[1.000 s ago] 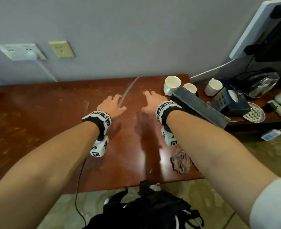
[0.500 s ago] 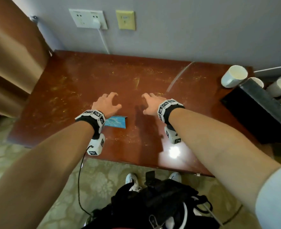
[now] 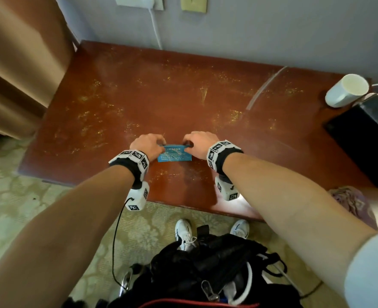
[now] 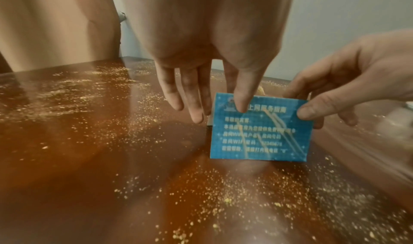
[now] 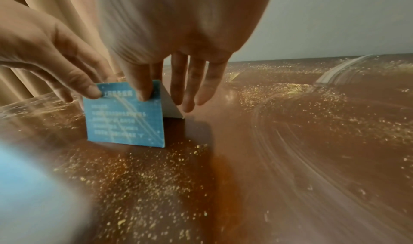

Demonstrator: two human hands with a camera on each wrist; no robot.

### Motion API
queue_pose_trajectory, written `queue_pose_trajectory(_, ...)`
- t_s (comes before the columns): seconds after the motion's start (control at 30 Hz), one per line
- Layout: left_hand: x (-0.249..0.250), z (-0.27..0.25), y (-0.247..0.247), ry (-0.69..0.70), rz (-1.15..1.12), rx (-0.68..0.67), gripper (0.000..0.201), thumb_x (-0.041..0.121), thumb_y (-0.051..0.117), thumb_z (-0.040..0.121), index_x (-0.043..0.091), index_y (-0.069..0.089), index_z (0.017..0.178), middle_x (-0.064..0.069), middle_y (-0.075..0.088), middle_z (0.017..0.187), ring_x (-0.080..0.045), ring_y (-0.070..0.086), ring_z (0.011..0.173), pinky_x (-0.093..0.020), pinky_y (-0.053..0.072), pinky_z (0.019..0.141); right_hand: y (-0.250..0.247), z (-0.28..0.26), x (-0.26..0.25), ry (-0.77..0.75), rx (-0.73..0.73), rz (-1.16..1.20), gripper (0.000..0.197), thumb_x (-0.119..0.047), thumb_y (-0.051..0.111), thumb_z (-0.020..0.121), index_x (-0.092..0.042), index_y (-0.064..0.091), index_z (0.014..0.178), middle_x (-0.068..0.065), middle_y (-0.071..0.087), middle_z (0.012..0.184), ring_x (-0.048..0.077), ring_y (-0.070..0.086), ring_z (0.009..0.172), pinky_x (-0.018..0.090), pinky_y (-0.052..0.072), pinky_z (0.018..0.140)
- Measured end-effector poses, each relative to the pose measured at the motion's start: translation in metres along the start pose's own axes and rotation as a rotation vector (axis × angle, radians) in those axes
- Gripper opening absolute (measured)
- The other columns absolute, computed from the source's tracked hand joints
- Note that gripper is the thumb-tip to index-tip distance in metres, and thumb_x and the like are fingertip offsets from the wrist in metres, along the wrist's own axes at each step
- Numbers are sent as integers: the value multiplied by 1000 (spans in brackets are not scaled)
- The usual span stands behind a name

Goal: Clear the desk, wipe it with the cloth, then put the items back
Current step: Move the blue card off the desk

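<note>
A small blue folded tent card (image 3: 174,154) with white print stands near the front edge of the red-brown desk (image 3: 183,96), which is strewn with yellow crumbs. My left hand (image 3: 148,144) pinches the card's top left corner, thumb in front and fingers behind. My right hand (image 3: 200,142) pinches the top right corner the same way. The left wrist view shows the card (image 4: 260,134) with my left hand (image 4: 223,95) and right hand (image 4: 312,110) on its top edge. In the right wrist view the card (image 5: 125,120) shows its white back flap. A crumpled purplish cloth (image 3: 350,201) lies at the desk's front right.
A white cup (image 3: 347,90) lies on its side at the far right beside a black box (image 3: 365,138). A tan curtain (image 3: 16,63) hangs left of the desk. A white cable (image 3: 156,30) runs down the wall. A black backpack (image 3: 205,263) sits on the floor by my feet.
The view has swung left from the cups to the card. Both hands, spread above the desk before, have come down and together and now pinch the card's top edge.
</note>
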State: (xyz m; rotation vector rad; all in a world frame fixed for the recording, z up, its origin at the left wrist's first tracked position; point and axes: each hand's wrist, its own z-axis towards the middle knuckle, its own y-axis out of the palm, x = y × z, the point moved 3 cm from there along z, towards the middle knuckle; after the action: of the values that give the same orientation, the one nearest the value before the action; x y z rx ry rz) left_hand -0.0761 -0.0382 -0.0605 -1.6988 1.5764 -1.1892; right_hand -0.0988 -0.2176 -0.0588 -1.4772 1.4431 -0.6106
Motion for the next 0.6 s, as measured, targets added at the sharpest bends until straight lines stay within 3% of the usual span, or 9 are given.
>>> queue_pose_trajectory(0.13, 8, 5, -2, 25, 21, 22, 17, 32, 60, 92, 32, 65, 108, -1, 69, 109, -23, 62, 92, -33, 52, 78, -2, -1, 3, 43, 63, 1, 29, -34, 47, 102, -28, 60, 127, -1, 62, 123, 25, 59, 111, 37, 48, 88)
queue_pose_trajectory(0.3, 36, 14, -10, 78, 46, 50, 19, 35, 56, 94, 31, 65, 110, -5, 69, 109, -27, 63, 97, -34, 49, 77, -14, -11, 24, 98, 117, 21, 28, -30, 45, 102, -28, 62, 124, 0, 64, 123, 27, 60, 109, 37, 47, 84)
queue_pose_trajectory(0.6, 167, 31, 3, 299, 67, 36, 19, 34, 54, 95, 31, 63, 111, -4, 68, 112, -28, 62, 99, -34, 46, 76, -34, -81, 132, 322, 197, 77, 25, -30, 46, 101, -30, 63, 120, -1, 65, 121, 26, 61, 107, 36, 47, 83)
